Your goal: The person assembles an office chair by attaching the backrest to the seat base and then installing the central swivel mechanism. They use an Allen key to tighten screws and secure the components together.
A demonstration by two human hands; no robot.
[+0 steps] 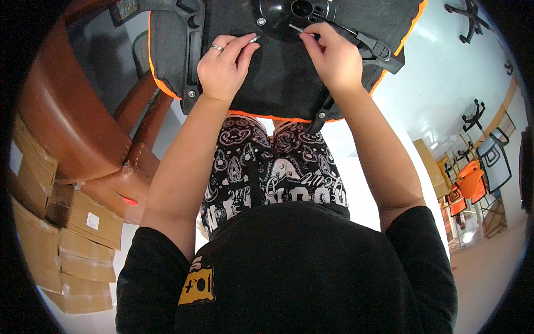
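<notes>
A chair seat point(272, 89) in black fabric with orange edging lies bottom up across my knees. My left hand point(223, 65) is above its left part, thumb and forefinger pinched on a small silver bolt point(254, 39). Between the thumb and fingers of my right hand point(335, 58) is a thin metal rod, perhaps a hex key point(296, 28), pointing up and left. Beyond both hands sits a round black base mechanism point(278, 15) with a bolt head point(261, 21) at its left. Black plastic arm brackets point(193, 61) run along the seat's sides, and a black lever point(374, 47) lies right of my right hand.
A brown leather sofa point(72, 111) stands on the left, with a small red-handled object point(129, 201) on it. Cardboard boxes point(89, 222) are piled at the lower left. Off to the right are chair bases point(473, 115) and orange-and-black chairs point(471, 181).
</notes>
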